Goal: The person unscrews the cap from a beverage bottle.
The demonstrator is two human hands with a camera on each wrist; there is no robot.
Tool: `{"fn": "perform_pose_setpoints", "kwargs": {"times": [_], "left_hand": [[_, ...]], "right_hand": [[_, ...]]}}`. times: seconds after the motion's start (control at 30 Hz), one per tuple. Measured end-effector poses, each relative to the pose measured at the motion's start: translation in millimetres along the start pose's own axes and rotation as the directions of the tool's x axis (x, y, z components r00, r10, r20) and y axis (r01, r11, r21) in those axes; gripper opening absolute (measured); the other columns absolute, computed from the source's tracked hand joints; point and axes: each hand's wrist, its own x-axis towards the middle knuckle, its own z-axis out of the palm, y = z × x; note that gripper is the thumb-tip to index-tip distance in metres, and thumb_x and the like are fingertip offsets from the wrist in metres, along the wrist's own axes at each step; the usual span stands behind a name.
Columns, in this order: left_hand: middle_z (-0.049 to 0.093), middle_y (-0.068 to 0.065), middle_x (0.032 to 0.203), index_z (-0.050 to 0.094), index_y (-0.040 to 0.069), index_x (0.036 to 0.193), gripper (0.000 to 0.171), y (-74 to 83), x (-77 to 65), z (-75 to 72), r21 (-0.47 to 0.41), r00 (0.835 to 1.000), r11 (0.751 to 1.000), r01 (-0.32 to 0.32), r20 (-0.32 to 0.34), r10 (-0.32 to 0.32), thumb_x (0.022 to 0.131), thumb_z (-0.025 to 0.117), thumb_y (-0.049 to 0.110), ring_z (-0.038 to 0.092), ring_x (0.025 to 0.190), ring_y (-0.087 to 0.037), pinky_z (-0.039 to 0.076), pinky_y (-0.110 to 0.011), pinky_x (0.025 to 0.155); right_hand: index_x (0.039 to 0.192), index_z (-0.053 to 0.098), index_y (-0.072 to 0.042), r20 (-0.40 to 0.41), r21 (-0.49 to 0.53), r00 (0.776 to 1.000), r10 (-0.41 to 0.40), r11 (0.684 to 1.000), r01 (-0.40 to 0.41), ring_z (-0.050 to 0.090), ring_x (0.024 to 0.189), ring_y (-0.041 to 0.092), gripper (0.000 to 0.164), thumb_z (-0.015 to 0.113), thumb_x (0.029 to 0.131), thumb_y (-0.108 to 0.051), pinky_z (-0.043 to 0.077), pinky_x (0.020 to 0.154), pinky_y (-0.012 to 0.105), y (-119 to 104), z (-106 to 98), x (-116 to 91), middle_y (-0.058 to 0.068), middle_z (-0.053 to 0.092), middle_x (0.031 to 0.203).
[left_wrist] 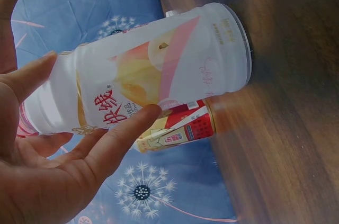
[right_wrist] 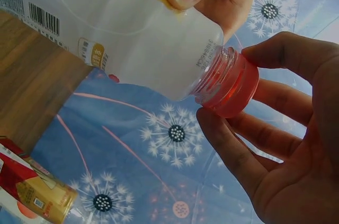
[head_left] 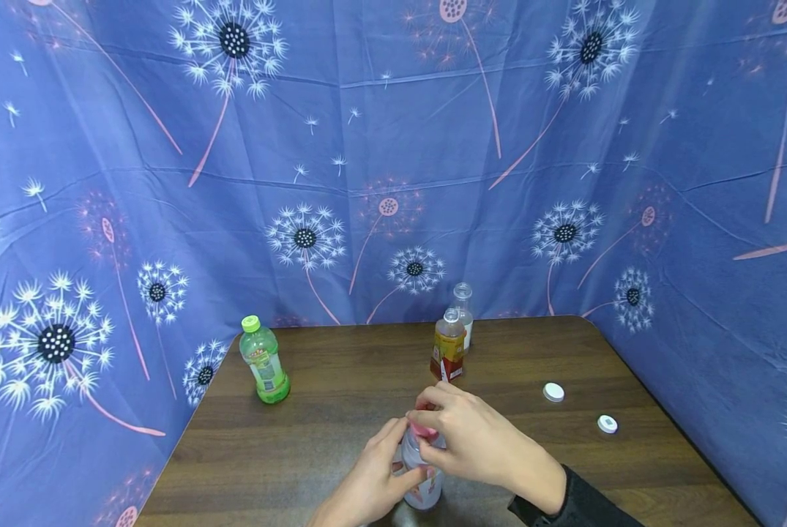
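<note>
A whitish translucent drink bottle [left_wrist: 185,60] with a fruit picture on its label stands near the front of the table. My left hand [head_left: 375,468] grips it around the body, thumb on one side and fingers on the other. At the top of the bottle, the fingertips and thumb of my right hand [head_left: 475,439] pinch a pink-red cap [right_wrist: 235,89]. In the right wrist view the cap sits over the bottle's mouth, with clear screw threads [right_wrist: 217,70] showing below it. How far it is screwed on I cannot tell.
A green bottle with a light green cap [head_left: 265,362] stands at the back left. Behind my hands are an uncapped bottle with a yellow and red label [head_left: 449,344] and a clear bottle [head_left: 463,296]. Two white caps [head_left: 554,392] lie on the wooden table [head_left: 340,432] to the right.
</note>
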Motion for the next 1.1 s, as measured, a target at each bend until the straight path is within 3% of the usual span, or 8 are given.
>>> {"fn": "perform_pose_setpoints", "kwargs": {"times": [0.17, 0.37, 0.6, 0.7, 0.8, 0.9, 1.0, 1.1], "left_hand": [[0.059, 0.000, 0.134, 0.046, 0.016, 0.155, 0.067, -0.1, 0.2, 0.8, 0.008, 1.000, 1.000, -0.021, -0.015, 0.021, 0.098, 0.075, 0.035, 0.060, 0.123, -0.015, 0.059, -0.023, 0.088], [0.058, -0.001, 0.137, 0.048, 0.021, 0.153, 0.065, 0.0, 0.2, 1.2, -0.026, 1.000, 1.000, 0.011, 0.000, -0.011, 0.097, 0.075, 0.038, 0.060, 0.125, -0.021, 0.062, -0.027, 0.081], [0.058, -0.001, 0.137, 0.052, 0.024, 0.149, 0.059, -0.3, 0.0, 2.7, -0.042, 1.000, 0.999, 0.022, -0.005, -0.022, 0.097, 0.077, 0.038, 0.060, 0.125, -0.022, 0.063, -0.032, 0.079], [0.057, -0.001, 0.138, 0.051, 0.026, 0.150, 0.060, -1.2, -0.3, 2.9, -0.052, 1.000, 0.998, 0.019, -0.002, -0.019, 0.097, 0.076, 0.038, 0.059, 0.127, -0.022, 0.063, -0.033, 0.081], [0.056, -0.001, 0.139, 0.050, 0.025, 0.151, 0.061, -1.8, -0.4, 2.0, -0.055, 1.000, 0.998, 0.029, 0.013, -0.028, 0.097, 0.075, 0.041, 0.058, 0.129, -0.025, 0.064, -0.036, 0.082], [0.055, -0.002, 0.141, 0.050, 0.022, 0.150, 0.062, -1.8, -0.4, 0.8, -0.052, 0.999, 0.998, 0.044, 0.026, -0.042, 0.097, 0.074, 0.044, 0.056, 0.132, -0.030, 0.064, -0.038, 0.084], [0.054, -0.004, 0.145, 0.049, 0.022, 0.151, 0.063, -2.0, -0.4, 0.3, -0.038, 0.999, 0.999, 0.030, 0.024, -0.029, 0.098, 0.073, 0.044, 0.056, 0.134, -0.033, 0.064, -0.038, 0.087], [0.054, -0.002, 0.146, 0.049, 0.026, 0.151, 0.060, -2.2, -0.8, 0.5, -0.020, 1.000, 1.000, -0.003, 0.012, 0.003, 0.098, 0.073, 0.043, 0.057, 0.133, -0.029, 0.062, -0.034, 0.089]], "right_hand": [[0.089, 0.076, -0.022, -0.047, -0.045, 0.999, -0.005, 0.999, 0.003, 0.053, 0.083, 0.003, 0.006, 0.081, 0.085, -0.023, 0.047, 0.066, 0.015, -1, 3, 1, -0.011, 0.061, 0.093], [0.080, 0.069, -0.021, -0.061, -0.093, 0.998, 0.031, 0.995, -0.036, 0.039, 0.071, 0.002, 0.016, 0.083, 0.084, -0.028, 0.035, 0.058, 0.013, -3, 5, 3, -0.012, 0.047, 0.080], [0.076, 0.066, -0.019, -0.080, -0.164, 0.994, 0.078, 0.982, -0.090, 0.039, 0.066, 0.003, 0.025, 0.084, 0.083, -0.034, 0.035, 0.054, 0.015, -5, 9, 5, -0.010, 0.046, 0.074], [0.079, 0.067, -0.019, -0.057, -0.147, 0.993, 0.102, 0.983, -0.109, 0.040, 0.066, 0.002, 0.031, 0.082, 0.087, -0.045, 0.035, 0.053, 0.015, -4, 8, 4, -0.011, 0.046, 0.075], [0.099, 0.075, -0.019, 0.000, -0.114, 0.992, 0.123, 0.986, -0.122, 0.048, 0.074, 0.003, 0.043, 0.074, 0.091, -0.061, 0.041, 0.056, 0.017, -2, 2, 3, -0.011, 0.055, 0.087], [0.128, 0.072, -0.023, 0.090, -0.055, 0.991, 0.097, 0.994, -0.092, 0.059, 0.096, 0.007, 0.057, 0.067, 0.093, -0.067, 0.055, 0.069, 0.025, 3, -5, 1, -0.010, 0.063, 0.114], [0.140, 0.066, -0.029, 0.182, 0.031, 0.983, 0.000, 0.999, -0.006, 0.058, 0.126, 0.014, 0.051, 0.072, 0.096, -0.055, 0.060, 0.088, 0.037, 8, -14, -1, -0.006, 0.059, 0.142], [0.138, 0.067, -0.031, 0.230, 0.118, 0.966, -0.114, 0.989, 0.088, 0.054, 0.137, 0.016, 0.045, 0.079, 0.095, -0.031, 0.059, 0.097, 0.039, 12, -21, -2, -0.004, 0.055, 0.152]]}}
